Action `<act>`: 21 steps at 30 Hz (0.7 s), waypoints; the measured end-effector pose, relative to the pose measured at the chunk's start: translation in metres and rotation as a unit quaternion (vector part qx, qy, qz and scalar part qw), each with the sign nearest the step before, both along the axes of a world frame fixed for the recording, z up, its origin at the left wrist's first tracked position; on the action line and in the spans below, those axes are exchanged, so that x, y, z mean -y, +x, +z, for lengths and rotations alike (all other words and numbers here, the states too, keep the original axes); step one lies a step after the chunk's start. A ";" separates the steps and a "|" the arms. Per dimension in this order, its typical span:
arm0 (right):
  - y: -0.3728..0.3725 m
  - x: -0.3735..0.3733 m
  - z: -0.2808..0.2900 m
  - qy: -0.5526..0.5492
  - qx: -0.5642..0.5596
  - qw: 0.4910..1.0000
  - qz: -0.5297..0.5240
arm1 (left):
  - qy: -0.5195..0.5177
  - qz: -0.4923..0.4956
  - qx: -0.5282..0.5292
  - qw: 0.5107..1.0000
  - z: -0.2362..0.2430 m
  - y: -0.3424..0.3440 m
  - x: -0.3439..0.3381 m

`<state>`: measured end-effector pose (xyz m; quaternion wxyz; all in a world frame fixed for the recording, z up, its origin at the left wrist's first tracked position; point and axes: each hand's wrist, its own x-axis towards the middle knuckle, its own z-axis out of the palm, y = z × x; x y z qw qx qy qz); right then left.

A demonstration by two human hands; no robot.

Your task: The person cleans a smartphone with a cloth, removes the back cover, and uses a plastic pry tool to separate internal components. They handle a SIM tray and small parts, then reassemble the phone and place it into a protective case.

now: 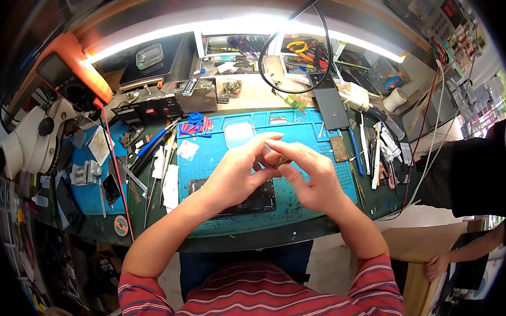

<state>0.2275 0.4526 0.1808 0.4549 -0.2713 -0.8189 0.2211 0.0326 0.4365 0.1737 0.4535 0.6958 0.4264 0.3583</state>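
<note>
My left hand (239, 169) and my right hand (313, 175) meet above the blue work mat (301, 218). Their fingertips come together with bent fingers and thumbs. Whatever they pinch, if anything, is too small or hidden to name. Below them a black phone (261, 201), seemingly with its inside exposed, lies flat on the mat, partly covered by my left hand and forearm. Just beyond my fingers stands a small clear plastic box (239, 132).
An orange multimeter (71, 73) stands back left. Tweezers and screwdrivers (153, 141) lie left of the mat, pens and tools (374, 147) right. A dark slab-like phone (331, 106) rests at the back. A black cable (272, 81) loops overhead. Another person's hand (437, 267) touches a wooden cabinet.
</note>
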 end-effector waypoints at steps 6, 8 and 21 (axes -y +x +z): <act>0.006 -0.001 0.001 0.010 0.052 0.998 -0.015 | 0.052 0.007 0.004 0.999 -0.015 0.006 0.001; 0.008 0.000 0.002 -0.025 0.050 0.998 -0.001 | 0.052 -0.003 0.037 0.998 -0.012 0.006 0.001; 0.003 -0.004 0.004 -0.020 0.050 0.999 -0.007 | 0.095 0.014 0.007 0.995 -0.020 0.001 0.002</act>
